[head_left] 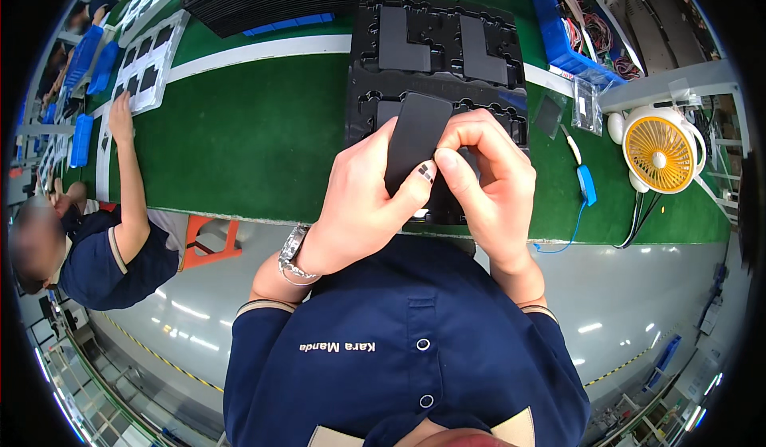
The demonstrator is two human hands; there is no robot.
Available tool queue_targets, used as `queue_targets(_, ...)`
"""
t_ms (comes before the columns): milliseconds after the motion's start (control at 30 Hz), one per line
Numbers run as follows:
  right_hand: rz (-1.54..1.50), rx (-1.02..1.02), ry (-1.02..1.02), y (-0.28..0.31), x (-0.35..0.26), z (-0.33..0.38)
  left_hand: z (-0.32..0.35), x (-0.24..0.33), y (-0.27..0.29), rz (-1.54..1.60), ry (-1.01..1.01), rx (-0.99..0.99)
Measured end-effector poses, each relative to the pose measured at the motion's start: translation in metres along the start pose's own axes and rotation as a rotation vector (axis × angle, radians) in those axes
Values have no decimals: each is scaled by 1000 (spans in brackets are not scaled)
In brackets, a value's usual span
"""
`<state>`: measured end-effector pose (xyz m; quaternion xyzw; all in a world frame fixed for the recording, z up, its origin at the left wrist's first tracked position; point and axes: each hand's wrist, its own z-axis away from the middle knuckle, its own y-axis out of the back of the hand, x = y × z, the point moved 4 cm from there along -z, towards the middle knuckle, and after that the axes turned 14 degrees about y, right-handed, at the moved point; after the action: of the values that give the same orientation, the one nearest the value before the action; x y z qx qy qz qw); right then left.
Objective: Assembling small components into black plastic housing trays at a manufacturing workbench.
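My left hand (359,187) is closed round a flat black slab with rounded corners (416,132), tilted up in front of me. Its thumb lies across the slab's lower face, and small dark marks show on that thumb's nail. At the slab's right edge, my right hand (491,179) has thumb and forefinger pinched together. Whatever is between those fingertips is too small to tell. Beneath both hands lies a black moulded tray (435,82). L-shaped dark grey pieces (484,54) sit in its far pockets; my hands hide much of its near part.
Black stacked trays (279,0) stand at the far left. A blue bin of wires (562,36), clear plastic bags (587,104), a blue corded tool (586,183) and a white-and-yellow fan (659,160) are on the right. Further left, a co-worker's arm (132,168) reaches towards a white tray (163,68).
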<state>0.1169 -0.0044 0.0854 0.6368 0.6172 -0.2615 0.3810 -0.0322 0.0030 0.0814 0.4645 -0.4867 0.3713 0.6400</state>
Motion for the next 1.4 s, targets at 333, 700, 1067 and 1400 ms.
queue_targets(333,-325,78,-206,-2,2,6,3,-5,-4,222,54,-103)
queue_targets(700,-126,-39,-72,2,1,4,6,-9,-6,254,36,-93)
queue_targets(1067,76,-38,24,17,-2,-9,24,-6,-41,1550,762,-1297)
queue_targets(1400,0,-101,72,21,-22,-8,23,3,-14,50,43,-217)
